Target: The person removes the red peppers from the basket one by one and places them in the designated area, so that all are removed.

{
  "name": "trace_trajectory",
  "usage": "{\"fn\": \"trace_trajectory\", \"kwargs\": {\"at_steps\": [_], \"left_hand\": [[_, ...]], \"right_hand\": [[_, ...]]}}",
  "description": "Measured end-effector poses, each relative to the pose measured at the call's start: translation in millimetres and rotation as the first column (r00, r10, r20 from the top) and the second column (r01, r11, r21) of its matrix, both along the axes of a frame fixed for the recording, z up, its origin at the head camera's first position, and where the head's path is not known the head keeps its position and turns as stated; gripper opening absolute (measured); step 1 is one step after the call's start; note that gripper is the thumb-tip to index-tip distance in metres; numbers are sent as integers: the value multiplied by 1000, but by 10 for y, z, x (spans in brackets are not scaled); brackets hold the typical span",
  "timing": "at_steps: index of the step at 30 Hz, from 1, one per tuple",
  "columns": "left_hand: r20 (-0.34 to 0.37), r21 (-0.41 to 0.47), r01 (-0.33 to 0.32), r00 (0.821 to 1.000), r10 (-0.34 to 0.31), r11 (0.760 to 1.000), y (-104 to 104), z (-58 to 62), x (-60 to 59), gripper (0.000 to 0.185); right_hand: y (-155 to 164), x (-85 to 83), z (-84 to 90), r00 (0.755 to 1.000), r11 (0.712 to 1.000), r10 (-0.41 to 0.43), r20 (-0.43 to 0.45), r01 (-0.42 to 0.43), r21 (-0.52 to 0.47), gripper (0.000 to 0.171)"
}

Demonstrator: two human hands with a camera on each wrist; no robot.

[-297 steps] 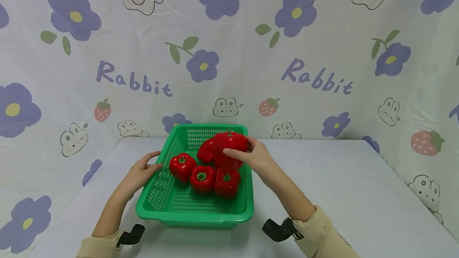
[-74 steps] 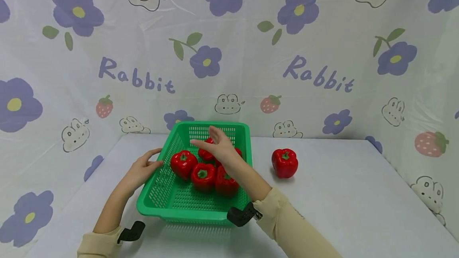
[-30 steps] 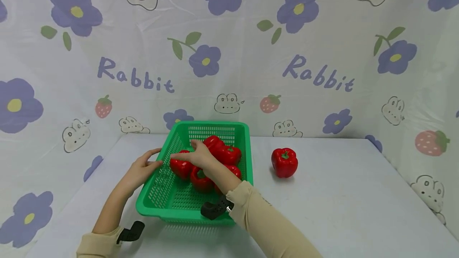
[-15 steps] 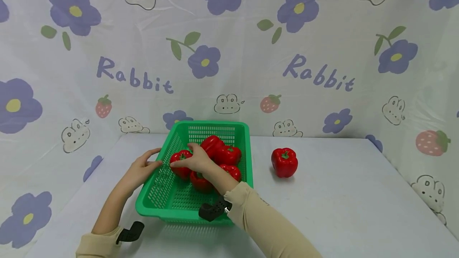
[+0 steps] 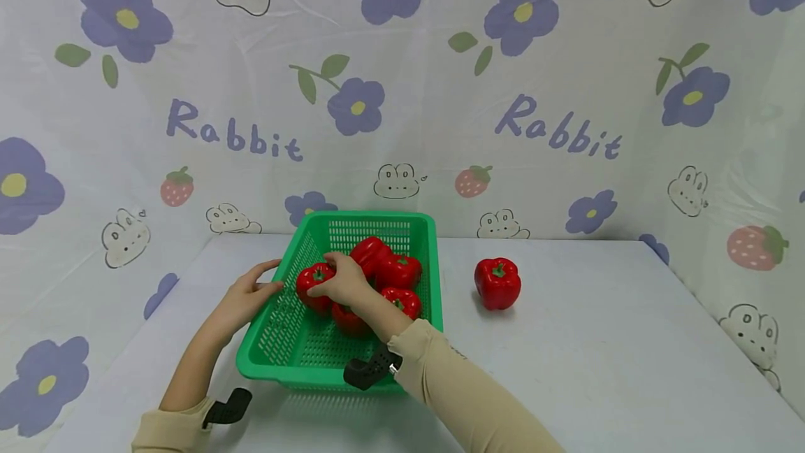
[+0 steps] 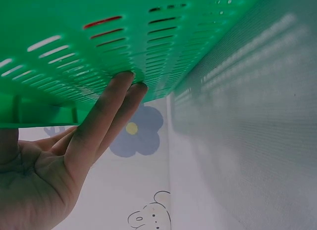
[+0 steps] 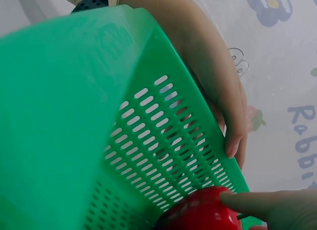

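The left arm (image 5: 195, 369) reaches forward, slanting inward; the left hand (image 5: 247, 299) has its thumb (image 5: 270, 289) and fingers (image 6: 101, 118) apart, two of them lying nearly straight, side by side. The right arm (image 5: 465, 390) extends forward and leftward; the right hand (image 5: 344, 283) dips downward, thumb (image 5: 319, 289) and fingertips (image 5: 332, 259) set apart in a pinching grip.

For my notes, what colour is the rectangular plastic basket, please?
The basket is green, clearest in the head view.
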State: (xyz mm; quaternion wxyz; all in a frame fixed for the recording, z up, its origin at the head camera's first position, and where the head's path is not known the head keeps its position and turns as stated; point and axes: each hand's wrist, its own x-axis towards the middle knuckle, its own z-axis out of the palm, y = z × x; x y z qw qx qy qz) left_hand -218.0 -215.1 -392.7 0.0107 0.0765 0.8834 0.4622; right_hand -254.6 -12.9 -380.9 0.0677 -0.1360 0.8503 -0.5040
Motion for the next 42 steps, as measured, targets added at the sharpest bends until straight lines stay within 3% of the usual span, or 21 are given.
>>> {"fn": "trace_trajectory", "kwargs": {"at_steps": [10,27,42], "left_hand": [[-1,-15,-18,1000,18,1000,3,-8,11,58],[-1,-13,-18,1000,17,1000,-7,-19,-7,58],[5,-1,-19,1000,19,1000,0,22,-28,56]], "right_hand": [[7,7,-18,999,1000,-28,-30,28,-7,63],[21,30,68,997,985,-62,44,68,-158,62],[122,94,273,997,963,-42,60,57,-263,63]]}}
